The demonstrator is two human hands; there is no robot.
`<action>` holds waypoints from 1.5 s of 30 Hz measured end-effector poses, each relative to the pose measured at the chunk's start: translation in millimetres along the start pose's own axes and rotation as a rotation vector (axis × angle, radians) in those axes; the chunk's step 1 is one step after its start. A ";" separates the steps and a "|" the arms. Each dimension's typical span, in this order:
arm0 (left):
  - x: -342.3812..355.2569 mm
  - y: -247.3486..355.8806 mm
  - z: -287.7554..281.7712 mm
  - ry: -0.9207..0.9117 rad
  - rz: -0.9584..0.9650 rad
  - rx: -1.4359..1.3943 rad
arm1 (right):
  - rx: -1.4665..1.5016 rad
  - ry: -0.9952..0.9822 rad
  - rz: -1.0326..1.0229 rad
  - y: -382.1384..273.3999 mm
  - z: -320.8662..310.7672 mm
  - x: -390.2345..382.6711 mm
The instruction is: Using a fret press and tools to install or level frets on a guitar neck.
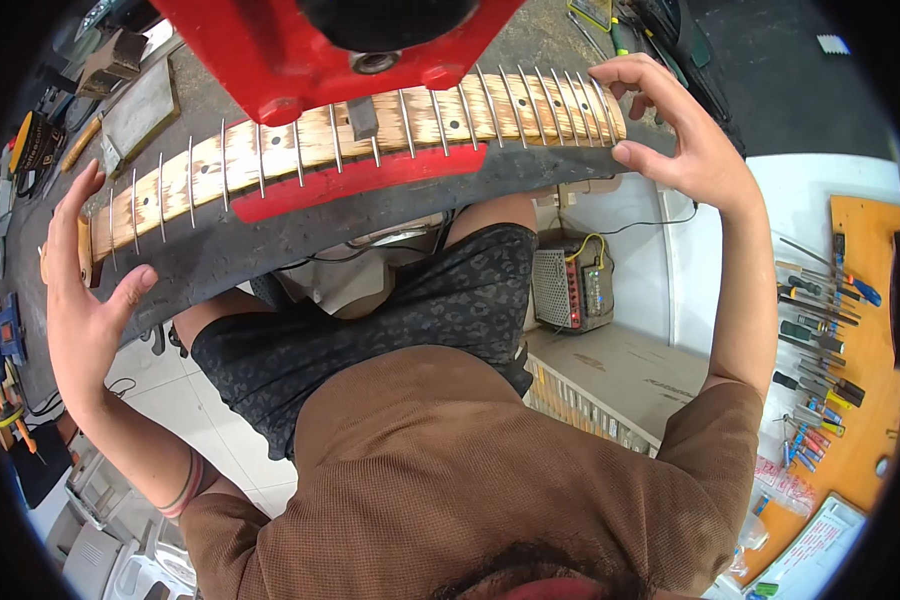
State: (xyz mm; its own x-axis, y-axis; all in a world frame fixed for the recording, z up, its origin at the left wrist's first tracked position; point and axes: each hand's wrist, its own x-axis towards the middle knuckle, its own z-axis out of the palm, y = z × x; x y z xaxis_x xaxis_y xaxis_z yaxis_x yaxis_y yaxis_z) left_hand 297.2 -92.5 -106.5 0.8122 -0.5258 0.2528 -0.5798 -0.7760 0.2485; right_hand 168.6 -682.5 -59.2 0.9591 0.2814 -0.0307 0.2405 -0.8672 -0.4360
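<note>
A guitar neck (pixel 315 150) of streaky pale wood lies across the bench under a red press (pixel 320 60). Long fret wires cross its fingerboard, their ends sticking out past the near edge. A small grey metal block (pixel 362 118) sits over the fingerboard beneath the press head. My left hand (pixel 85 270) is at the neck's left end, fingers stretched along it and thumb spread away, so it stays open. With fingers at the far edge and thumb at the near corner, my right hand (pixel 685 140) grips the right end. A red support (pixel 360 188) shows along the neck's near side.
The dark bench edge (pixel 300 240) runs just above my lap. Flat boards (pixel 142 110) and a wood-handled tool (pixel 80 145) lie at the left. A small amplifier-like box (pixel 573 285) stands below. Several files and screwdrivers hang on an orange board (pixel 855 230) at the right.
</note>
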 end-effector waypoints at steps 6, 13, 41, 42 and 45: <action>0.0 -2.7 14.3 -0.029 -0.107 -0.310 | -0.009 -0.028 0.044 -7.5 -3.4 1.9; -0.4 -13.5 16.9 -0.058 -0.158 -0.326 | -0.123 -0.069 0.070 -34.7 -13.1 10.2; -3.6 -30.0 30.6 0.050 -0.103 -0.287 | -0.310 -0.088 0.060 -51.4 -11.8 13.4; -3.8 -30.7 30.2 0.051 -0.100 -0.268 | -0.326 -0.070 0.040 -51.2 -10.6 13.0; -5.9 -34.1 34.8 0.072 -0.143 -0.338 | -0.363 -0.016 -0.003 -52.4 -3.7 7.9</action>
State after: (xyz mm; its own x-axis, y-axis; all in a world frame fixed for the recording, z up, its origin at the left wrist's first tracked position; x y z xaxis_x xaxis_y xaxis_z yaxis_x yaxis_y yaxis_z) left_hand 314.5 -75.0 -149.1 0.8869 -0.3852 0.2550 -0.4592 -0.6747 0.5779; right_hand 164.2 -636.3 -33.2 0.9565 0.2883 -0.0450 0.2836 -0.9548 -0.0888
